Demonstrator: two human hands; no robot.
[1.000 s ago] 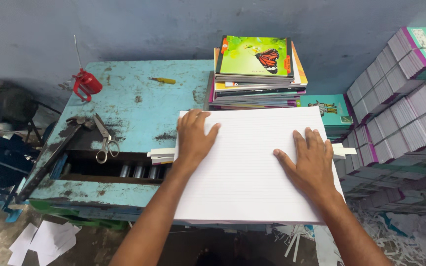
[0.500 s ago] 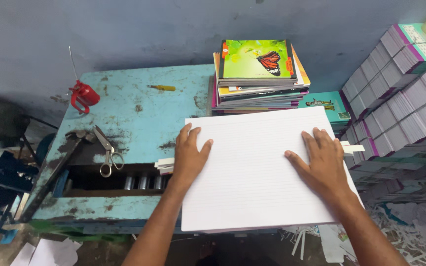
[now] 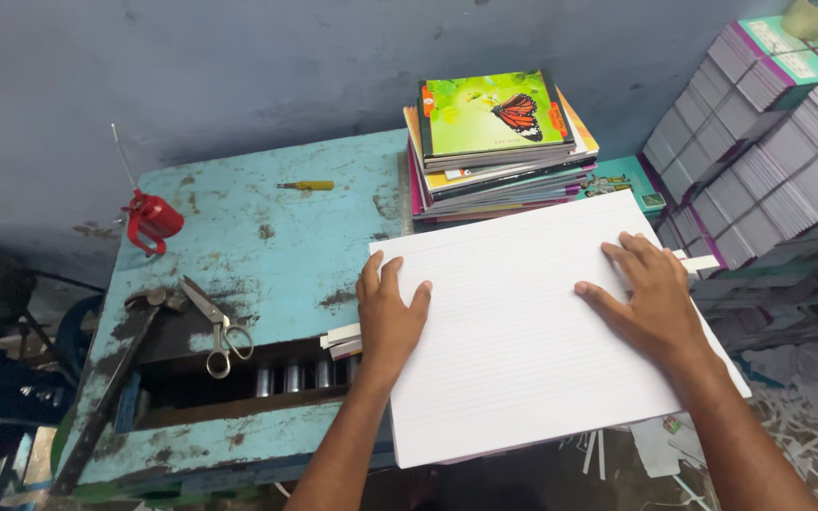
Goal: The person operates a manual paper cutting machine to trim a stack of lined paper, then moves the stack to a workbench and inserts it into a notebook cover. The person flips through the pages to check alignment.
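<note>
Head view showed left hand and right hand spread flat on a white ruled paper stack overhanging the worn blue table; uneven pressure could skew sheets.

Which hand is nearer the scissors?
Left. The left hand lies flat on the paper stack's left edge, just right of the scissors. The right hand presses the stack's far right side, well away from them.

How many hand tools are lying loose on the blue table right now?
3. The scissors lie left of the left hand, a dark hammer-like tool beside them, and a small yellow screwdriver near the back edge. More may hide under the ruled paper stack.
</note>
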